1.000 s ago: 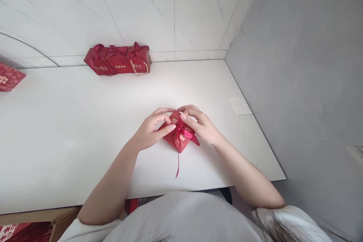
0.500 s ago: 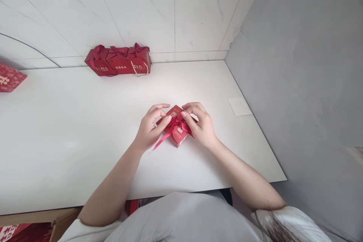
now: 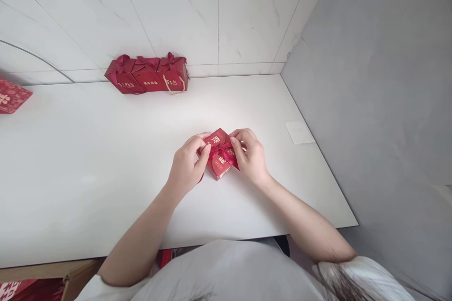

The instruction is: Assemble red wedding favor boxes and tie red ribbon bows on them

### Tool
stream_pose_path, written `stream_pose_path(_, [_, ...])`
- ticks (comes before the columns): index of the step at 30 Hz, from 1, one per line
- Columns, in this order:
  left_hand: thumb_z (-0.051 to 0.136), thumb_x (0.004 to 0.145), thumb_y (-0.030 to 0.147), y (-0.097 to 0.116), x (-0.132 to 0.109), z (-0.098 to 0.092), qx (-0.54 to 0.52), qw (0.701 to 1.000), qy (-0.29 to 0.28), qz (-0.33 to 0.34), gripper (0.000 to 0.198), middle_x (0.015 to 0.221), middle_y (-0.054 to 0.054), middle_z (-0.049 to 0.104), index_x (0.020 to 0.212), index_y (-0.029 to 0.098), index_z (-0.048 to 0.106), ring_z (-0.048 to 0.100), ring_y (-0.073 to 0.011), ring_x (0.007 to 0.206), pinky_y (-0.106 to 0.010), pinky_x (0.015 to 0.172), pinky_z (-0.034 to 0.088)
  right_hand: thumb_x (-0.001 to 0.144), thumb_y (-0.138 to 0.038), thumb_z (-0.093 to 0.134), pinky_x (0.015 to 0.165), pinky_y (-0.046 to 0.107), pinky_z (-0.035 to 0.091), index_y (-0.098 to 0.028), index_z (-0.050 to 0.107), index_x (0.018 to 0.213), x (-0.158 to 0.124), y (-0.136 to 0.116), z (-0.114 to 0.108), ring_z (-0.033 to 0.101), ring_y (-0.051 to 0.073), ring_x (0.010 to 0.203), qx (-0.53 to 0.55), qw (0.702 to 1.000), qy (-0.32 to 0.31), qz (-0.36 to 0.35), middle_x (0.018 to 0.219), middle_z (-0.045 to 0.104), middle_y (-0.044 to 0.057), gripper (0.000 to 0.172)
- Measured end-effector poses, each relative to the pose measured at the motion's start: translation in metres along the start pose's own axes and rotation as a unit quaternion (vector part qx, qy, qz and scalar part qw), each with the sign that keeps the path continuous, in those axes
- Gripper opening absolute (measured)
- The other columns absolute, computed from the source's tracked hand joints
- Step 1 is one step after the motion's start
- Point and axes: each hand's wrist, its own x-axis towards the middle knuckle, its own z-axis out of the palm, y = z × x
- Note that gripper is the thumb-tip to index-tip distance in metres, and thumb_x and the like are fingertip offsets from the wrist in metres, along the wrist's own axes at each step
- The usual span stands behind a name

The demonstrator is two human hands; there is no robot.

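Observation:
A small red gift box with gold lettering lies on the white table in front of me, one corner toward my body. Across its top runs a red ribbon, knotted at the middle. My left hand pinches the ribbon between thumb and fingers at the box's left side. On the other side, my right hand grips the ribbon's right part the same way. The fingers cover the box's left and right corners.
Three joined red boxes with bows and a cord handle stand against the tiled wall. Another red box is at the far left. A white square lies near the right edge. An open cardboard carton sits below the table, front left.
My left fingers have closed on the ribbon, and its loose left tail has swung from the box's front to beneath my left hand. The ribbon is drawn out more to both sides.

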Motion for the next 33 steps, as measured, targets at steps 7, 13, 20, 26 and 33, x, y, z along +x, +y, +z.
stream_pose_path(7, [0.041,0.099,0.028,-0.002,-0.003,0.005,0.033,0.999,0.007,-0.015,0.022,0.127,-0.008,0.065,0.078,0.022,0.044,0.065,-0.0206,0.109,-0.035,0.084,0.053,0.099,-0.028,0.045,0.069,0.034,0.053,-0.023,0.048,0.078,0.0,0.001,0.002,0.061,0.02,0.088,-0.006,1.0,0.012,0.001,0.099,0.063,0.008,0.022])
stream_pose_path(13, [0.039,0.1,0.03,-0.002,-0.002,0.002,0.013,1.0,-0.012,-0.007,0.024,0.126,-0.008,0.065,0.078,0.022,0.045,0.062,-0.0213,0.116,-0.035,0.087,0.053,0.099,-0.027,0.043,0.071,0.036,0.053,-0.023,0.048,0.078,-0.001,0.0,0.003,0.062,0.02,0.088,-0.023,1.0,0.016,-0.013,0.102,0.062,0.008,0.022])
stream_pose_path(20, [0.047,0.097,0.041,-0.008,0.004,-0.001,-0.103,0.991,-0.028,-0.075,0.025,0.121,-0.006,0.069,0.081,0.022,0.054,0.067,-0.0217,0.103,-0.035,0.082,0.054,0.097,-0.044,0.051,0.078,0.036,0.053,-0.022,0.056,0.081,0.007,0.008,-0.013,0.063,0.02,0.089,0.051,0.996,-0.037,0.068,0.095,0.064,0.006,0.028])
stream_pose_path(26, [0.05,0.094,0.038,-0.018,0.009,-0.008,-0.162,0.983,0.011,-0.081,0.016,0.126,-0.007,0.064,0.099,0.024,0.057,0.058,-0.0244,0.123,-0.043,0.103,0.047,0.096,-0.049,0.053,0.093,0.041,0.051,-0.023,0.059,0.096,0.018,0.008,-0.034,0.062,0.021,0.105,0.081,0.992,-0.033,0.087,0.111,0.064,0.007,0.027])
stream_pose_path(33, [0.057,0.086,0.026,-0.009,0.008,-0.016,-0.077,0.993,-0.089,-0.018,0.013,0.136,-0.006,0.056,0.099,0.025,0.059,0.049,-0.027,0.132,-0.048,0.11,0.04,0.095,-0.032,0.059,0.108,0.049,0.043,-0.027,0.065,0.105,0.012,-0.006,-0.03,0.052,0.025,0.126,0.004,0.994,-0.093,-0.058,0.126,0.059,0.009,0.013])
